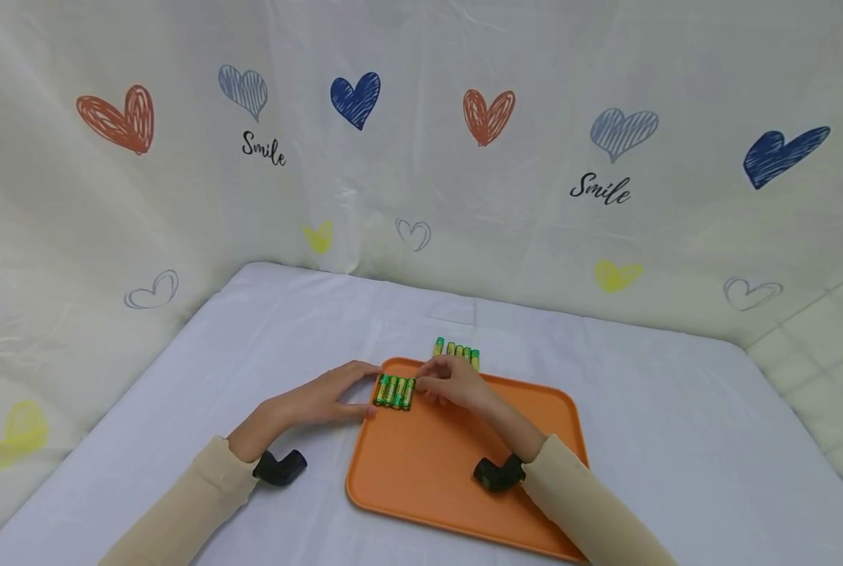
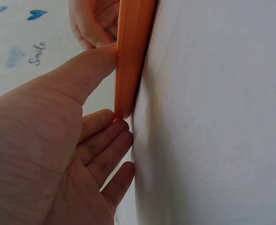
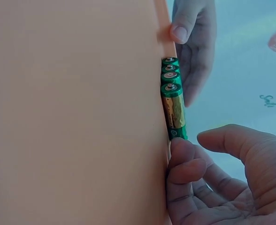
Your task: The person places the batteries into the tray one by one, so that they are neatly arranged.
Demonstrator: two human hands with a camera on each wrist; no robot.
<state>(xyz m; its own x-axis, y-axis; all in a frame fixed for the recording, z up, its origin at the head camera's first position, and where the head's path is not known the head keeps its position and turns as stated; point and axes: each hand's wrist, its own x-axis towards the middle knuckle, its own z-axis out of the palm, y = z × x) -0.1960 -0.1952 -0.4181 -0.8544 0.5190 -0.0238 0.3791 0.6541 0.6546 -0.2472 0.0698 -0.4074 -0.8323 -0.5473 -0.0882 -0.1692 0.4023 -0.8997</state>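
Several green-and-gold batteries (image 1: 395, 392) lie side by side in a row near the far left corner of an orange tray (image 1: 421, 472). My left hand (image 1: 315, 399) rests at the tray's left edge, thumb and fingers spread, touching the rim (image 2: 128, 56) in the left wrist view. At the row's right end is my right hand (image 1: 457, 384), its fingers loosely bent. In the right wrist view, a fingertip meets the end of the nearest battery (image 3: 174, 112), while the thumb stands apart from it. Neither hand appears to grip a battery.
More batteries (image 1: 459, 350) lie in a row on the white tablecloth (image 1: 308, 314) just beyond the tray's far rim, partly hidden by my right hand. A white curtain (image 1: 421, 181) with printed hearts hangs behind the table. Each wrist carries a black device (image 1: 280, 468).
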